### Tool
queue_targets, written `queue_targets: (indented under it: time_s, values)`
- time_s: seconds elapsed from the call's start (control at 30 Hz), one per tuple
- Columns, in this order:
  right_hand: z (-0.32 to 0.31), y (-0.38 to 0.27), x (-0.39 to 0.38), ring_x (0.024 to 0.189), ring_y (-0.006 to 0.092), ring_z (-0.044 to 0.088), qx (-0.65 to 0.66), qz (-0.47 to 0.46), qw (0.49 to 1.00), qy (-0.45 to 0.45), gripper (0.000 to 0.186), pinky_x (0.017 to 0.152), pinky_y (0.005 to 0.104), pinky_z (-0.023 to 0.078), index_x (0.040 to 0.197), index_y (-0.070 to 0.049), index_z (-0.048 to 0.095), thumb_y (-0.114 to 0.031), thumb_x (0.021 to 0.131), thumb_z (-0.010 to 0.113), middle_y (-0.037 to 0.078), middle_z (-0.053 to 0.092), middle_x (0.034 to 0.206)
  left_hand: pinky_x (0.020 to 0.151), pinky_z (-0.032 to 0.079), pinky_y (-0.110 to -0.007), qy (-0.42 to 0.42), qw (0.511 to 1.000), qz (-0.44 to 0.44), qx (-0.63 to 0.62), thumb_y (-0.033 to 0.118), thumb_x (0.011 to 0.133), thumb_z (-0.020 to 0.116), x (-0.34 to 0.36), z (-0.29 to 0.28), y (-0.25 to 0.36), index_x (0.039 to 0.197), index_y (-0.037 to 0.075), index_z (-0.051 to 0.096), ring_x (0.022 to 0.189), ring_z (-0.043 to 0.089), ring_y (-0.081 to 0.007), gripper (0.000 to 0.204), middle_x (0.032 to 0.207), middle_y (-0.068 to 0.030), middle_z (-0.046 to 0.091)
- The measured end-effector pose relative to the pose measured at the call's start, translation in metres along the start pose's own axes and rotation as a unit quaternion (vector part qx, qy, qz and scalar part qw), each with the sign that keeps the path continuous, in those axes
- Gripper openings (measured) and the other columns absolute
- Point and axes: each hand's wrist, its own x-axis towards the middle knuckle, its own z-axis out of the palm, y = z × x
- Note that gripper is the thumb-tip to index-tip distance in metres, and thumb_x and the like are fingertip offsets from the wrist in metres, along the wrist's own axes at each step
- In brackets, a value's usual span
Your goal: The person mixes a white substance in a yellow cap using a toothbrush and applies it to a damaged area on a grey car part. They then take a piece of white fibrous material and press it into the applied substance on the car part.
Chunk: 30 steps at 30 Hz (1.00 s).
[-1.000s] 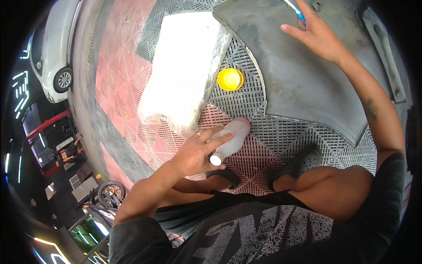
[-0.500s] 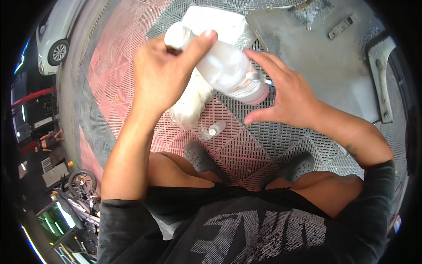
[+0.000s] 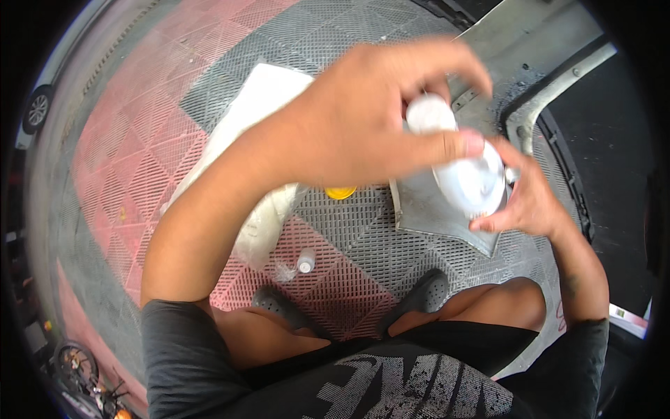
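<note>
The left hand [image 3: 363, 119] is raised close to the camera, fingers wrapped around the upper part of a white translucent plastic bottle [image 3: 464, 171], its thumb pressed across the bottle's side. The right hand [image 3: 527, 199] cups the bottle's lower end from the right, fingers curled under it. Beneath them lies a grey rubber car floor mat [image 3: 433, 206] on a red and grey plastic grid floor [image 3: 139, 140]. A round yellow lid [image 3: 340, 192] sits just left of the mat, beside a white cloth [image 3: 258, 98]. Nearer, a small white cap [image 3: 306, 262] rests by two dark clogs [image 3: 426, 293].
</note>
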Motion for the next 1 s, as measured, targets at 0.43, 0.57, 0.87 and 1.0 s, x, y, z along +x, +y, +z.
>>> queue_targets:
  time_s: [0.43, 0.57, 0.87, 1.0]
  values:
    - [0.082, 0.015, -0.009, 0.111, 0.023, 0.073, 0.13, 0.114, 0.985, -0.022, 0.099, 0.103, 0.0372, 0.055, 0.145, -0.005, 0.062, -0.032, 0.06, 0.105, 0.012, 0.077, 0.12, 0.064, 0.048, -0.042, 0.044, 0.928, 0.208, 0.306, 0.054, 0.1, 0.066, -0.028, 0.011, -0.088, 0.081, 0.008, 0.066, 0.067, 0.058, -0.0277, 0.05, 0.071, -0.0071, 0.056]
    - [0.074, 0.019, 0.007, 0.11, 0.0338, 0.075, -0.051, 0.138, 0.987, -0.058, 0.092, 0.099, 0.044, 0.057, 0.142, -0.009, 0.061, -0.04, 0.066, 0.101, 0.016, 0.078, 0.118, 0.057, 0.046, -0.046, -0.061, 0.96, -0.207, 0.181, 0.054, 0.108, 0.06, -0.033, 0.025, -0.069, 0.068, 0.001, 0.065, 0.053, 0.054, -0.0321, 0.067, 0.057, -0.0157, 0.054]
    - [0.073, 0.047, 0.022, 0.105, 0.0402, 0.074, -0.06, 0.1, 0.99, -0.074, 0.091, 0.089, 0.05, 0.056, 0.142, -0.015, 0.06, -0.047, 0.066, 0.098, 0.015, 0.079, 0.112, 0.055, 0.051, -0.024, -0.088, 0.915, -0.376, -0.116, 0.048, 0.108, 0.068, -0.049, 0.012, -0.089, 0.09, -0.002, 0.075, 0.066, 0.071, -0.0111, 0.054, 0.072, -0.0065, 0.072]
    - [0.069, 0.046, 0.019, 0.109, 0.0383, 0.075, -0.063, 0.121, 0.988, -0.073, 0.094, 0.095, 0.0465, 0.057, 0.144, -0.013, 0.06, -0.046, 0.066, 0.1, 0.017, 0.078, 0.116, 0.066, 0.063, -0.025, -0.124, 0.831, -0.455, -0.295, 0.034, 0.109, 0.069, -0.074, -0.001, -0.111, 0.112, 0.001, 0.068, 0.083, 0.08, -0.0184, 0.034, 0.105, -0.0131, 0.076]
